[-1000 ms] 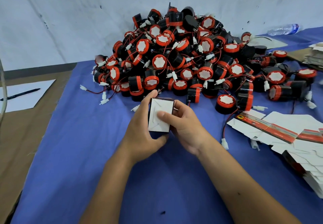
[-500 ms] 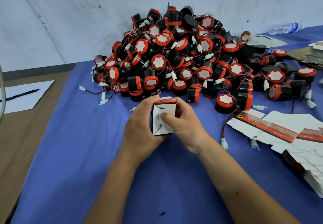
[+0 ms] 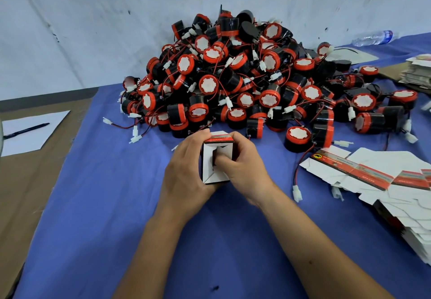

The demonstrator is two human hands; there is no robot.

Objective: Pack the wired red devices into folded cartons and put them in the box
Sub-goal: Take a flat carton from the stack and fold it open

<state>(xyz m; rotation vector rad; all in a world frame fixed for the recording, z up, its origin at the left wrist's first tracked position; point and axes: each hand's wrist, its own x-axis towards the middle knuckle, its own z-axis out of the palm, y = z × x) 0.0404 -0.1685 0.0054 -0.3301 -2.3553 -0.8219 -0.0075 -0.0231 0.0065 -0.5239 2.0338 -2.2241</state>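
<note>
We've turned the carton [image 3: 215,159] end-up; left hand [image 3: 184,170] grips its side, right hand [image 3: 242,166] thumb now pressing flaps in. Base nearly locked, devices [image 3: 245,82] next.

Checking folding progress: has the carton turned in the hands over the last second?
Yes. The carton has tipped upright against the device pile; its red edge now shows on top, both hands gripping it.

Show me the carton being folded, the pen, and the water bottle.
carton [image 3: 210,170], head view, its white flap
pen [image 3: 25,130], head view, mid barrel
water bottle [image 3: 373,38], head view, its clear body
</note>
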